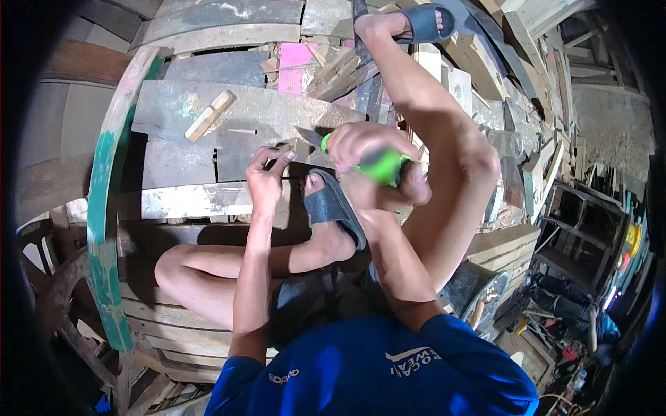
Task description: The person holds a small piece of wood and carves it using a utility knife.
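My right hand (378, 163) is wrapped round a tool with a bright green and black handle (383, 166); the handle's end is blurred. Its flat, chisel-like blade (310, 136) points left, toward a small wooden block (300, 148). My left hand (267, 177) is closed, thumb and fingertips at the near side of that block, seemingly pinching it. Part of the block is hidden by the fingers. Just below it, my sandalled foot (325, 201) rests beside the boards.
A pale wooden block (210, 116) and a thin stick (241, 131) lie on the plank surface (177, 163). Wood scraps (340, 69) are heaped at the far side. A green-painted post (104, 236) stands on the left. My other leg (451, 152) bends on the right, near a bucket (485, 295).
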A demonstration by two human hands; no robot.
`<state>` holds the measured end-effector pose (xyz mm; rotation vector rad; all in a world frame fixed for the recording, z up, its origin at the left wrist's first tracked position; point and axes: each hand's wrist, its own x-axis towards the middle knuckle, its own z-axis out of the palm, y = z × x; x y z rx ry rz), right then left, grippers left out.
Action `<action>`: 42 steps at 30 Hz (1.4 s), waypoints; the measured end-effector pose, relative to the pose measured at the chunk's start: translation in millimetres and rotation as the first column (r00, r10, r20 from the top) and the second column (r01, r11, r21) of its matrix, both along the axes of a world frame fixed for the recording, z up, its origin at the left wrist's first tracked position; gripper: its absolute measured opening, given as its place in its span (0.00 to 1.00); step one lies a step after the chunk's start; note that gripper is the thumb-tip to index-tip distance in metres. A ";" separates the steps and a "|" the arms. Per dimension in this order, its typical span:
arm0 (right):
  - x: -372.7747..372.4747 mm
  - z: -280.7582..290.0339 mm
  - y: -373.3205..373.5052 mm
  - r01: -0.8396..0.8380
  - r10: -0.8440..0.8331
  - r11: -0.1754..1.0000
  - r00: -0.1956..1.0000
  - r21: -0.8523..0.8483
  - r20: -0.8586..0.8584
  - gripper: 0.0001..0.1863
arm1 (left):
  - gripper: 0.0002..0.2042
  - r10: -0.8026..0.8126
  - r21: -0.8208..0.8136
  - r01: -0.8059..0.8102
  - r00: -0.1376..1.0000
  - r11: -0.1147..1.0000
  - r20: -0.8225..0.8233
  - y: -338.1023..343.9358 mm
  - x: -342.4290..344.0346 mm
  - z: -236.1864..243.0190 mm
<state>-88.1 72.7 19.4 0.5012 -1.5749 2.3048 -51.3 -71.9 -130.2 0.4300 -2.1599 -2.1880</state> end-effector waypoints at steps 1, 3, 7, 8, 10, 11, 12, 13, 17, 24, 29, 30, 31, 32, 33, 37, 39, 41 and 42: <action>2.3 13.2 -1.7 -0.019 0.020 0.994 1.000 -0.110 0.014 0.40 | 0.04 -0.002 -0.001 0.002 1.000 1.000 0.002 -0.1 0.5 0.0; -2.6 1.0 -3.5 -0.067 0.067 0.998 0.998 -0.022 -0.016 0.38 | 0.05 -0.008 0.040 0.008 1.000 0.999 -0.017 0.5 -1.1 -2.1; 0.9 -48.2 -17.7 0.092 -0.100 0.988 0.993 0.123 0.063 0.37 | 0.04 0.017 0.009 -0.017 1.000 1.000 -0.009 6.8 -0.9 1.5; 1.0 -34.1 -17.7 0.083 -0.087 0.996 0.992 0.044 0.094 0.38 | 0.04 0.024 0.003 -0.024 1.000 1.000 -0.003 2.1 0.0 -0.1; -0.3 -5.9 -9.4 0.053 -0.050 0.996 0.998 -0.068 0.044 0.40 | 0.04 0.010 0.042 -0.012 0.999 0.999 0.047 -7.1 1.0 -4.1; 0.9 4.9 -0.5 -0.012 0.014 0.998 0.999 -0.069 0.033 0.41 | 0.03 0.012 0.050 -0.015 0.998 0.999 0.069 -3.2 0.0 5.5; 2.3 8.7 -1.7 -0.010 0.014 0.992 0.999 -0.124 0.031 0.40 | 0.03 0.004 0.037 -0.005 1.000 0.999 0.021 -1.9 0.9 0.9; 2.6 12.4 -3.8 -0.008 0.013 0.983 1.000 -0.181 0.024 0.39 | 0.04 -0.006 0.021 0.006 0.999 1.000 -0.032 -1.7 -0.1 -0.5; -1.0 -47.7 -13.8 0.047 -0.072 0.975 0.991 0.219 0.110 0.37 | 0.04 -0.002 -0.002 0.002 1.000 1.000 0.009 1.2 -1.4 3.6; -1.4 3.2 -4.5 0.041 -0.037 0.990 0.999 -0.135 0.033 0.41 | 0.03 0.014 0.043 -0.015 0.999 0.999 0.036 -4.9 3.8 -0.6; -2.0 -42.4 -16.2 0.093 -0.119 0.978 0.984 0.186 0.134 0.38 | 0.02 0.009 0.016 -0.010 0.996 1.000 0.086 -0.3 1.1 8.1; -1.4 -34.3 -16.9 0.099 -0.122 0.986 0.975 0.131 0.185 0.38 | 0.02 0.026 0.056 -0.031 0.995 0.998 0.096 -1.9 -0.4 -0.9; -0.2 -27.4 -13.6 0.132 -0.133 0.991 0.984 0.021 0.121 0.39 | 0.02 0.038 0.093 -0.045 0.996 0.995 0.080 -0.2 -0.3 1.3; 1.0 -16.5 -11.3 0.109 -0.104 0.993 0.990 -0.048 0.098 0.39 | 0.02 0.012 0.087 -0.018 0.998 0.996 0.061 -3.0 1.3 0.3; 1.5 -4.4 -9.5 0.085 -0.077 0.990 0.994 -0.116 0.074 0.39 | 0.01 -0.014 0.081 0.010 0.999 0.997 0.043 -6.9 3.9 -0.8; -4.1 -33.3 -16.3 0.141 -0.145 0.983 0.989 0.117 0.027 0.38 | 0.02 -0.004 0.092 0.004 1.000 0.996 0.005 -0.3 -1.2 1.8; -5.7 -44.0 -15.2 0.079 -0.086 0.985 0.995 0.155 0.041 0.36 | 0.02 0.013 0.148 -0.026 0.996 0.989 0.091 1.5 -1.6 5.4; -5.6 -33.1 -16.3 0.114 -0.125 0.990 0.984 0.088 0.126 0.37 | 0.01 -0.007 0.085 -0.001 0.997 0.996 0.083 -4.9 0.3 4.9; -1.9 -25.3 -13.7 0.121 -0.127 0.990 0.987 0.069 0.103 0.38 | 0.02 0.001 0.069 -0.007 0.997 0.998 0.080 -7.0 1.8 4.1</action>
